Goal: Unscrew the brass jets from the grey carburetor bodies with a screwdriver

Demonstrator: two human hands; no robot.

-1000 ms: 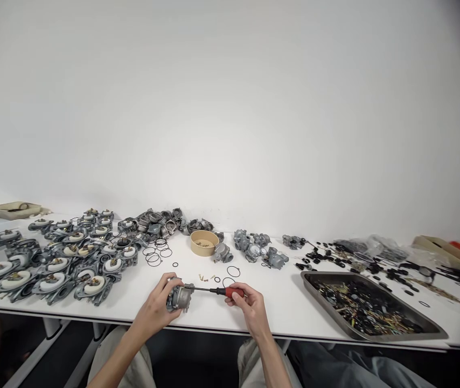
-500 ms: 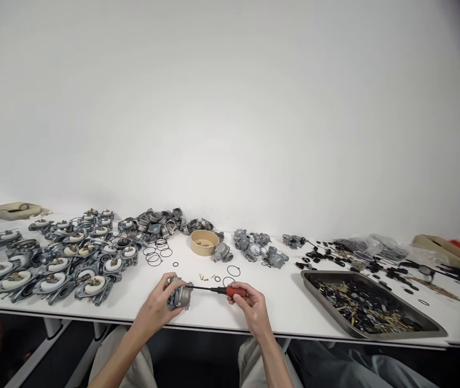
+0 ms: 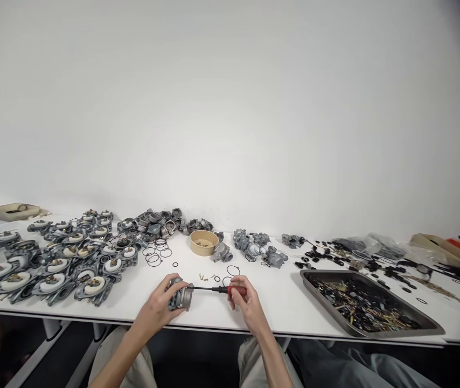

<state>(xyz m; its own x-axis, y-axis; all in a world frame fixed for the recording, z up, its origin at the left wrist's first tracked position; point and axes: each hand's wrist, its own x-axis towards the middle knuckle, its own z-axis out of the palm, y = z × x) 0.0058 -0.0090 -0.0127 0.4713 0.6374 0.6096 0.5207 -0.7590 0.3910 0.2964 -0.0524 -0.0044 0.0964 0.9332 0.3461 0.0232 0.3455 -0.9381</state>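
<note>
Near the table's front edge, my left hand (image 3: pixel 160 306) is closed around a grey metal carburetor (image 3: pixel 184 298). My right hand (image 3: pixel 250 306) grips the red handle of a screwdriver (image 3: pixel 236 291). The screwdriver lies level, its black shaft pointing left, and its tip meets the carburetor's upper right side. Whether the tip sits in a screw is too small to tell. Just beyond the shaft lie small brass screws or jets (image 3: pixel 203 277), a small black O-ring (image 3: pixel 217 278) and larger thin rings (image 3: pixel 233 270).
Many opened carburetors with white floats (image 3: pixel 52 283) cover the left side. Grey metal bowls (image 3: pixel 155 221) are heaped behind a round tan container (image 3: pixel 204 243). More carburetors (image 3: pixel 260 248) stand right of it. A metal tray (image 3: pixel 369 304) of small parts juts over the front edge.
My right hand's fingers have shifted their grip on the screwdriver handle. The carburetor and screwdriver stay in nearly the same place.
</note>
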